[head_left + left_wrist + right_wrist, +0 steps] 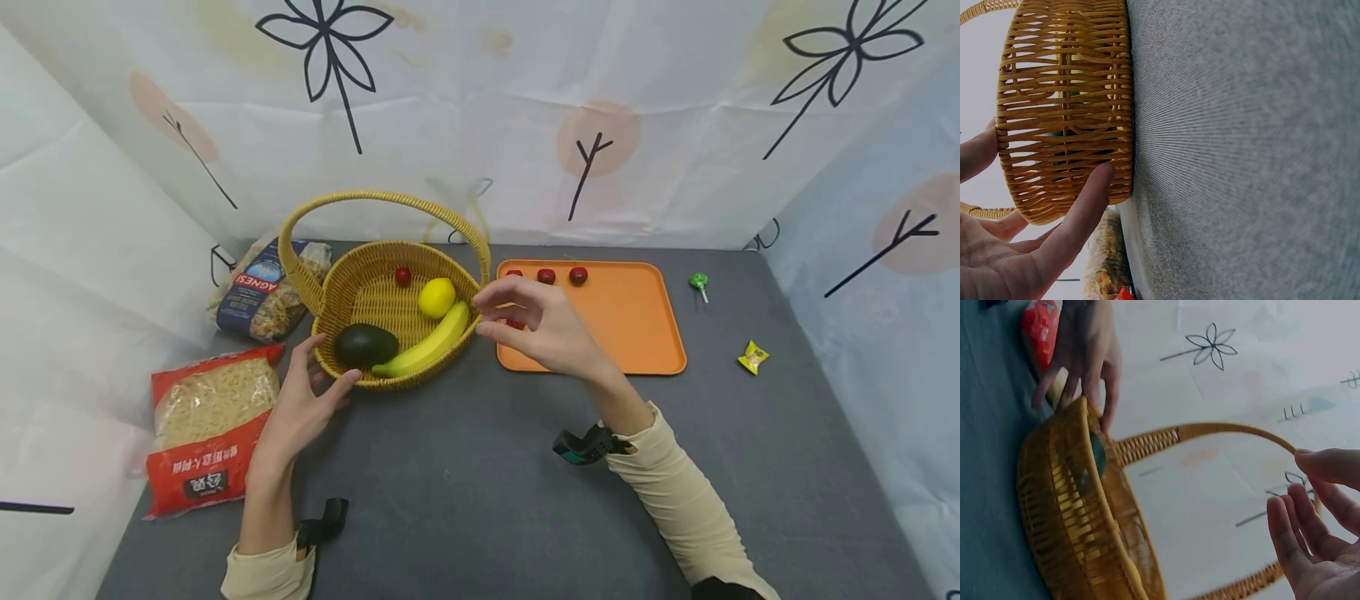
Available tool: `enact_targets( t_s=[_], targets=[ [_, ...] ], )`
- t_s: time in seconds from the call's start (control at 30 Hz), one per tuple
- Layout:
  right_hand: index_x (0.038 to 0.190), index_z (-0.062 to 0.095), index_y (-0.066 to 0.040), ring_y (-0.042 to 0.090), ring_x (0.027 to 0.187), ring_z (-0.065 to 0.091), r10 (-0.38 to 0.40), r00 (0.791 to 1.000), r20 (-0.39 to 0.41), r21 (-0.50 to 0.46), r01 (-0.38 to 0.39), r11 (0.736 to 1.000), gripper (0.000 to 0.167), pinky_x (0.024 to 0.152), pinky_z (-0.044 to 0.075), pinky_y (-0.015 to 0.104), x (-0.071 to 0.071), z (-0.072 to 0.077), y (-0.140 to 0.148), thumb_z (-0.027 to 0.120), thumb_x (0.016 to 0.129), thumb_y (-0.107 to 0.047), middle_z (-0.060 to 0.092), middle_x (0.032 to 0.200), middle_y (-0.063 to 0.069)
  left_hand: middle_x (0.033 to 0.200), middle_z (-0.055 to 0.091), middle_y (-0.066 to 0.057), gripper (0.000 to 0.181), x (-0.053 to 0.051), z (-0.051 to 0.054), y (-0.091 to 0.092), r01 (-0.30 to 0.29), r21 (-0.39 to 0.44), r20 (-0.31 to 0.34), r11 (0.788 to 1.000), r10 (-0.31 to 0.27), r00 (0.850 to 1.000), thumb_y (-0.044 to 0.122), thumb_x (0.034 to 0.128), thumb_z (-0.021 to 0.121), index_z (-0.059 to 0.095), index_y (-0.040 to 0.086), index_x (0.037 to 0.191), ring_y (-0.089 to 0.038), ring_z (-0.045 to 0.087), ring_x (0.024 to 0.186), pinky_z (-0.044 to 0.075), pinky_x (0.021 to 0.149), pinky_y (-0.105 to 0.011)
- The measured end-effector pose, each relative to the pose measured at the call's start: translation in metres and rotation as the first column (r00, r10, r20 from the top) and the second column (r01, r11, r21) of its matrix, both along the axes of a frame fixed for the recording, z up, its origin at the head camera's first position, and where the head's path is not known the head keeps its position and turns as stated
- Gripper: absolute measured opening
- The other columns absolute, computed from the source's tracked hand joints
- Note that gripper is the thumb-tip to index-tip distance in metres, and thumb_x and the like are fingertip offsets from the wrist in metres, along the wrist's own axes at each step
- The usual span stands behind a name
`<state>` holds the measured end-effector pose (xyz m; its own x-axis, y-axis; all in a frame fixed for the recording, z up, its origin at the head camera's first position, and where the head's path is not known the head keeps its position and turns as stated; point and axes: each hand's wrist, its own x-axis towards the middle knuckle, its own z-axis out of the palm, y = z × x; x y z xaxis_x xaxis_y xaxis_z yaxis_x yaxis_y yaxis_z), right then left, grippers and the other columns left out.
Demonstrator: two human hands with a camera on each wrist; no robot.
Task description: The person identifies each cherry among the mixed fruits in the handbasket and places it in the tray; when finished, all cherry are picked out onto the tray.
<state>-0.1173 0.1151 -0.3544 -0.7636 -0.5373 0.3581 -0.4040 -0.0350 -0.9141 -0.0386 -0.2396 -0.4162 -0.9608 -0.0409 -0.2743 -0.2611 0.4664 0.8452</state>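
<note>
A yellow wicker basket with an arched handle stands on the table. Inside it lie an avocado, a banana, a lemon and one cherry. My left hand holds the basket's near left rim, thumb at the front and fingers spread along the woven side. Over the right rim hovers my right hand, fingers curved, a gap between thumb and fingertips, nothing seen in it. Several cherries lie on an orange tray; one is partly behind that hand.
Left of the basket are a red pasta bag and, behind it, a blue-labelled Agnesi pasta bag. Right of the tray lie a green lollipop and a yellow wrapped candy. Patterned cloth hangs around the table's sides.
</note>
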Motion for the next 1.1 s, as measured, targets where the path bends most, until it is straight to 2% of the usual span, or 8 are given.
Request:
enact_targets(
  t_s=[0.13, 0.23, 0.43, 0.63, 0.77, 0.87, 0.97, 1.1],
  targets=[
    [0.128, 0.066, 0.009, 0.022, 0.117, 0.071, 0.041, 0.999, 0.024, 0.024, -0.042, 0.999, 0.035, 0.105, 0.064, 0.04, -0.005, -0.002, -0.03, 0.075, 0.094, 0.011, 0.069, 0.126, 0.024, 0.178, 0.016, -0.03, 0.101, 0.001, 0.001, -0.001, -0.001, 0.001, -0.003, 1.0, 0.001, 1.0, 0.042, 0.1053, 0.072, 0.003, 0.013, 0.174, -0.051, 0.047, 0.152, 0.068, 0.092, -0.035],
    [0.129, 0.066, 0.007, 0.027, 0.121, 0.071, 0.05, 0.998, 0.047, 0.048, -0.052, 0.998, 0.034, 0.107, 0.063, 0.043, -0.016, -0.007, -0.052, 0.076, 0.096, 0.006, 0.069, 0.129, 0.024, 0.177, 0.016, -0.03, 0.101, 0.001, 0.001, -0.001, -0.003, 0.0, -0.003, 1.0, 0.003, 1.0, 0.041, 0.1054, 0.071, 0.003, 0.013, 0.174, -0.051, 0.048, 0.152, 0.068, 0.093, -0.036],
    [0.132, 0.068, -0.001, 0.032, 0.129, 0.067, 0.003, 0.997, 0.081, 0.139, -0.014, 0.99, 0.034, 0.113, 0.06, 0.043, -0.05, -0.023, -0.091, 0.077, 0.1, -0.007, 0.07, 0.135, 0.017, 0.178, 0.016, -0.03, 0.102, 0.0, 0.0, -0.001, -0.003, -0.007, 0.004, 1.0, 0.003, 1.0, 0.044, 0.1047, 0.071, 0.003, 0.014, 0.174, -0.051, 0.048, 0.152, 0.068, 0.094, -0.038],
    [0.136, 0.068, -0.006, 0.04, 0.136, 0.063, -0.061, 0.987, 0.147, 0.243, 0.024, 0.97, 0.036, 0.114, 0.057, 0.042, -0.08, -0.037, -0.123, 0.077, 0.101, -0.011, 0.068, 0.141, 0.013, 0.178, 0.016, -0.029, 0.102, -0.001, 0.0, -0.001, -0.003, 0.0, 0.008, 1.0, 0.003, 1.0, 0.044, 0.1046, 0.072, 0.003, 0.015, 0.174, -0.051, 0.047, 0.152, 0.068, 0.093, -0.035],
    [0.141, 0.066, -0.008, 0.036, 0.14, 0.061, -0.087, 0.979, 0.185, 0.317, 0.024, 0.948, 0.039, 0.115, 0.055, 0.041, -0.095, -0.043, -0.14, 0.075, 0.104, -0.014, 0.065, 0.148, 0.012, 0.178, 0.015, -0.03, 0.101, -0.001, 0.0, 0.0, 0.0, 0.002, 0.006, 1.0, 0.0, 1.0, 0.044, 0.105, 0.071, 0.003, 0.014, 0.174, -0.052, 0.046, 0.153, 0.068, 0.093, -0.036],
    [0.145, 0.063, -0.006, 0.035, 0.144, 0.058, -0.091, 0.981, 0.17, 0.367, 0.022, 0.93, 0.041, 0.118, 0.052, 0.044, -0.103, -0.046, -0.151, 0.071, 0.106, -0.016, 0.062, 0.153, 0.013, 0.178, 0.014, -0.03, 0.101, -0.001, 0.001, 0.0, 0.0, 0.002, 0.005, 1.0, 0.0, 1.0, 0.043, 0.1053, 0.071, 0.003, 0.013, 0.174, -0.053, 0.045, 0.153, 0.068, 0.094, -0.037],
    [0.148, 0.061, -0.002, 0.035, 0.149, 0.053, -0.095, 0.983, 0.156, 0.409, 0.023, 0.912, 0.043, 0.122, 0.049, 0.047, -0.109, -0.047, -0.16, 0.068, 0.108, -0.018, 0.058, 0.157, 0.016, 0.178, 0.014, -0.03, 0.101, -0.001, 0.001, 0.0, -0.002, 0.004, 0.007, 1.0, 0.002, 1.0, 0.043, 0.1056, 0.071, 0.003, 0.013, 0.174, -0.053, 0.045, 0.153, 0.068, 0.094, -0.038],
    [0.147, 0.06, -0.001, 0.034, 0.143, 0.056, -0.101, 0.983, 0.154, 0.488, 0.013, 0.873, 0.042, 0.117, 0.051, 0.048, -0.111, -0.046, -0.17, 0.066, 0.109, -0.019, 0.055, 0.158, 0.017, 0.178, 0.014, -0.03, 0.1, 0.0, 0.001, 0.0, -0.003, 0.009, 0.01, 1.0, 0.003, 1.0, 0.042, 0.1058, 0.071, 0.003, 0.013, 0.174, -0.052, 0.045, 0.154, 0.068, 0.095, -0.04]
  ],
)
